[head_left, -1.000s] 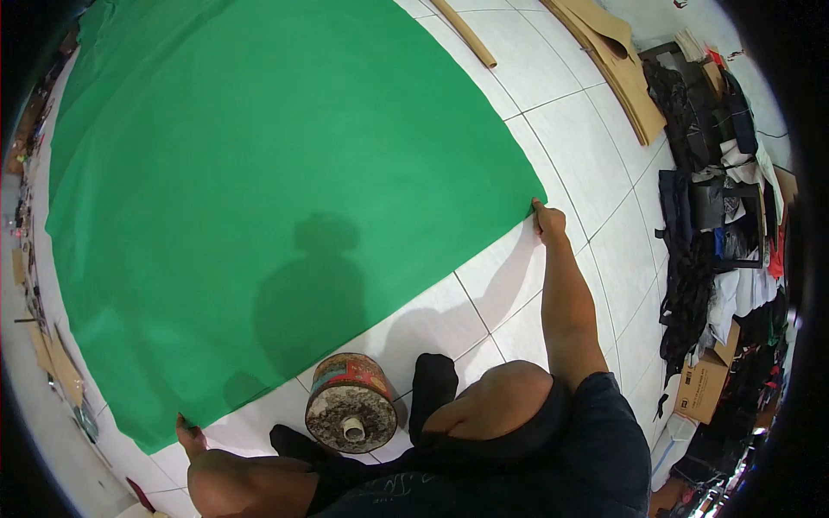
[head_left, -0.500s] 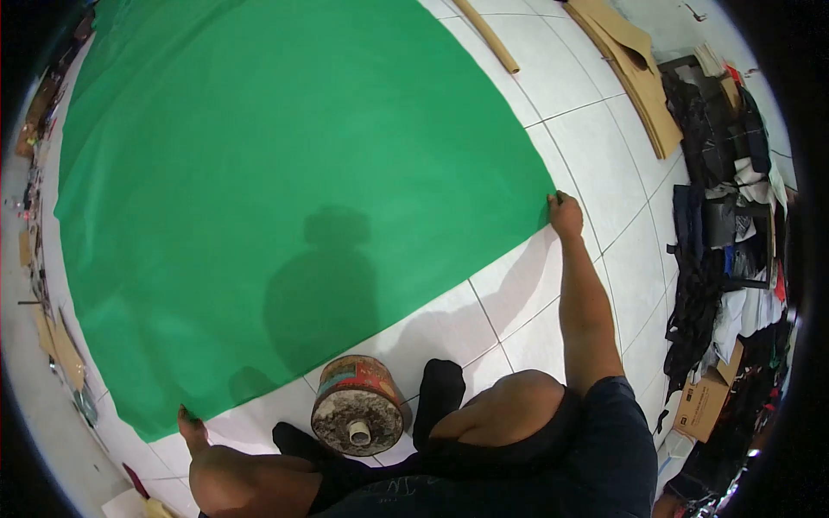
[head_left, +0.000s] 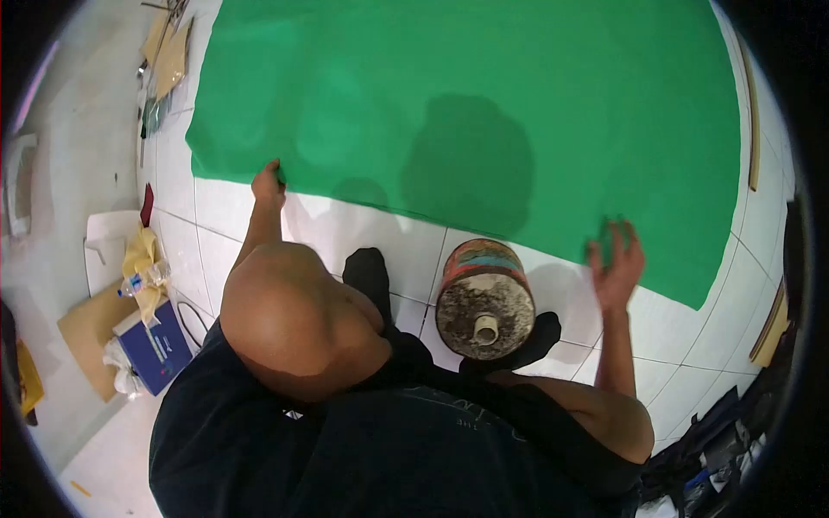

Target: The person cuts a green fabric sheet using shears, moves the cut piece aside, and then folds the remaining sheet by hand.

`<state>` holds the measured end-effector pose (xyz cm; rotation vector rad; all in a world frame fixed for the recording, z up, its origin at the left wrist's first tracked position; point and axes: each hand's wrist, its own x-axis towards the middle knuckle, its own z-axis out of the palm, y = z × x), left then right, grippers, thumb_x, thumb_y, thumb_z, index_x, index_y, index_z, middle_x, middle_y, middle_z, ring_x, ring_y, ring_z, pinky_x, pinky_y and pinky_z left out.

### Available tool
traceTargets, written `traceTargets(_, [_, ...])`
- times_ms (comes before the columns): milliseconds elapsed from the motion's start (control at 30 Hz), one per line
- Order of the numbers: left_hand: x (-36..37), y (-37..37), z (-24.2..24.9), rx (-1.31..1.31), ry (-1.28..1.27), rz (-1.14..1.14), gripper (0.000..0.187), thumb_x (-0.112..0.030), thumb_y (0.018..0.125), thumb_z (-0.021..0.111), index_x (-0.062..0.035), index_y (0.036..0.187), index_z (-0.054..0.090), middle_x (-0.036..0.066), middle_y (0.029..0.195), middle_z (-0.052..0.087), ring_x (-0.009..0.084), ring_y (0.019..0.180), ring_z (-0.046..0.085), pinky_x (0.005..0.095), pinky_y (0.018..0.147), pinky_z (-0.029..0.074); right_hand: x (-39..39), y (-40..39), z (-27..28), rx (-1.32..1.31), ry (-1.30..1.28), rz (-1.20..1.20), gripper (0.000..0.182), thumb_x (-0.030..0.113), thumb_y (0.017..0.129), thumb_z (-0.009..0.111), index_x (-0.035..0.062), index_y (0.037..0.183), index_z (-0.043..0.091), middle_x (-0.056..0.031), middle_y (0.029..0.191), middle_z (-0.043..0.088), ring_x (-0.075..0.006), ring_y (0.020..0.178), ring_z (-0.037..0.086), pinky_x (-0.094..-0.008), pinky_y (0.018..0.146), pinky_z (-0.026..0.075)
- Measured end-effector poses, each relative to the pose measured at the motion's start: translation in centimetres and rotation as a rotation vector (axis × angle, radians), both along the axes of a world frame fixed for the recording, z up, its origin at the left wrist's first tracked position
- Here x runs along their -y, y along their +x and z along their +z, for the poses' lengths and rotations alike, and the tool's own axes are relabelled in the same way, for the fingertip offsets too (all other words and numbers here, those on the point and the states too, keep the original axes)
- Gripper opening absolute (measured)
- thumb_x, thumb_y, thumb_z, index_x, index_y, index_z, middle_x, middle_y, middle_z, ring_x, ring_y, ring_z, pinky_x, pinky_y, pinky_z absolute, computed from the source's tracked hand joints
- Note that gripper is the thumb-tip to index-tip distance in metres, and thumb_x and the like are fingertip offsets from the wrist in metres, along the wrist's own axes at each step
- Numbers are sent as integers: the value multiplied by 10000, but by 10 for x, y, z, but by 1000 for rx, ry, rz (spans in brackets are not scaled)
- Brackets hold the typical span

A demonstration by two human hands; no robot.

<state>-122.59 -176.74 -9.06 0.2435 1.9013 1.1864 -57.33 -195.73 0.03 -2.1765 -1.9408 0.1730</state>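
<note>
A large sheet of green fabric (head_left: 345,95) lies spread over the white tiled floor, its near edge running across in front of me. My left hand (head_left: 269,183) pinches that edge a short way in from the left corner. Near the right corner, my right hand (head_left: 618,263) is open with fingers spread, reaching over the edge and holding nothing. Between my feet stands a worn, paint-stained can (head_left: 485,302). Its grey, crusted top has a short pipe stub (head_left: 486,329) sticking up. The can's far side comes right up to the fabric edge.
Against the left wall are a blue box (head_left: 154,347), a plastic bottle (head_left: 145,279) and cardboard (head_left: 99,324). Dark clothes and bags (head_left: 712,449) are heaped at the lower right. A long brown tube (head_left: 749,121) lies beyond the fabric's right edge.
My view has swung left. My right hand has let go of the fabric's right corner and moved inward along the near edge, fingers opened. My left hand stays at the edge near the left corner.
</note>
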Motion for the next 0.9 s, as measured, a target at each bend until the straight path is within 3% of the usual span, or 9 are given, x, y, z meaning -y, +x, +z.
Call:
traceTargets(167, [3,19,17,-131,1,-31,260,-107,776,698,-85,983,543,46,838,604,158,636,571,267,441,373,0,-44,-6,-4,-134,64,508,280,832,676,85,1280,537,-219,1353,438,-408,1251,411,-476,990,387])
traceTargets(300, [-4,9,26,-96,156,197,387,-107,764,694,-57,1083,481,105,1060,573,239,924,544,389,678,446,2,-34,-4,-73,-239,149,604,271,811,701,66,1336,485,-260,1346,426,-429,1251,407,-476,1033,365])
traceTargets(433, [-42,-70,15,34,499,265,481,-102,772,685,-21,1194,469,140,1103,576,262,924,560,396,704,463,-4,-33,1,-160,-374,146,670,299,780,735,11,1327,476,-291,1374,350,-442,1243,407,-485,996,405])
traceTargets(500, [-69,-90,60,-124,345,275,546,-90,781,671,-19,1275,449,152,1134,574,275,949,568,412,732,474,-9,-34,5,-164,-388,175,684,304,777,736,7,1331,466,-292,1369,349,-448,1241,407,-485,986,415])
traceTargets(667, [-92,-119,130,-573,394,110,657,-107,755,665,-13,1352,407,175,1150,596,242,988,591,366,760,491,-13,-35,5,-142,-454,167,726,313,770,738,4,1350,429,-288,1362,342,-465,1227,413,-490,967,433])
traceTargets(700, [-87,-120,125,-575,404,117,657,-107,755,665,-13,1352,407,175,1150,596,242,988,591,366,760,491,-11,-33,2,-139,-449,180,739,318,767,738,7,1356,417,-286,1366,334,-469,1221,414,-493,964,434])
traceTargets(767, [-73,-134,75,-1078,125,381,584,-145,729,675,12,1265,501,192,1099,634,266,958,630,360,764,507,-11,-33,-1,-130,-435,198,753,323,764,739,11,1362,405,-284,1371,327,-473,1216,416,-497,960,435])
traceTargets(833, [-56,-160,30,-491,-28,365,462,-209,726,696,29,1112,608,207,1055,652,322,962,642,400,802,516,-10,-32,-1,-147,-454,178,765,345,764,734,8,1363,399,-287,1374,321,-475,1218,408,-508,960,429])
traceTargets(900, [-53,-170,7,-449,-147,359,424,-232,730,703,32,1054,631,209,1054,652,328,962,643,407,807,517,-9,-32,0,-123,-464,203,762,363,773,723,8,1364,398,-287,1375,317,-475,1234,391,-513,973,416])
